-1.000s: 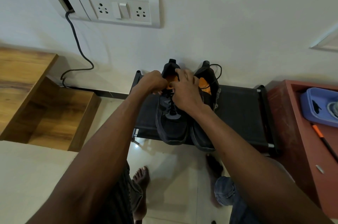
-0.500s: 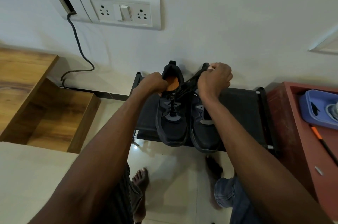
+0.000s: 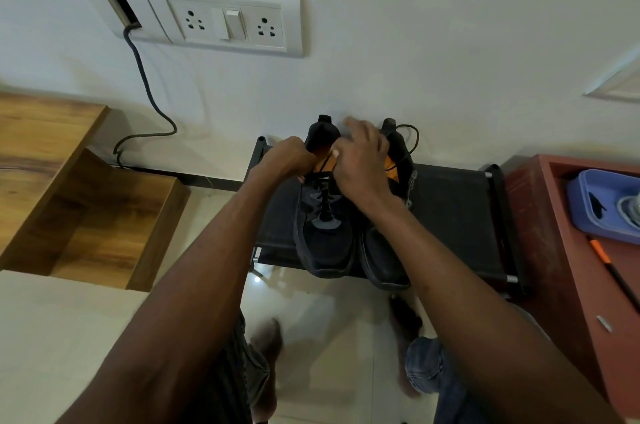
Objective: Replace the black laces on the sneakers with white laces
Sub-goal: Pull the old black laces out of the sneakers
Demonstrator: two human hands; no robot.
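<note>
Left hand (image 3: pixel 285 157): fingers curled against the collar of the left sneaker (image 3: pixel 323 215), apparently gripping its edge to steady it. Right hand (image 3: pixel 362 164): lies over the throat of the same shoe, fingers bent down onto the top of the black lace (image 3: pixel 323 200). It looks to be pinching the lace, but the fingertips are blurred and partly hidden, so the hold cannot be confirmed.

Location: both sneakers stand side by side, touching, toes toward the person, on a black rack (image 3: pixel 450 215) against the wall. The black lace is threaded through the lower eyelets of the left sneaker. The right sneaker (image 3: pixel 384 250) shows a loose black strand (image 3: pixel 410 139) looping out near its heel. No white laces are in view.

Risks, as judged: pulling upward with a weak hold on the collar could tip or drag the shoe off the rack's front edge. A tug at an angle may jam the lace tip in an eyelet. The loose strand could snag the right hand.

Count: two sneakers, two hands, one rack, one wall socket plate (image 3: pixel 228 21), one cable (image 3: pixel 147 91), one blue tray (image 3: pixel 602 205) on a red-brown unit.
</note>
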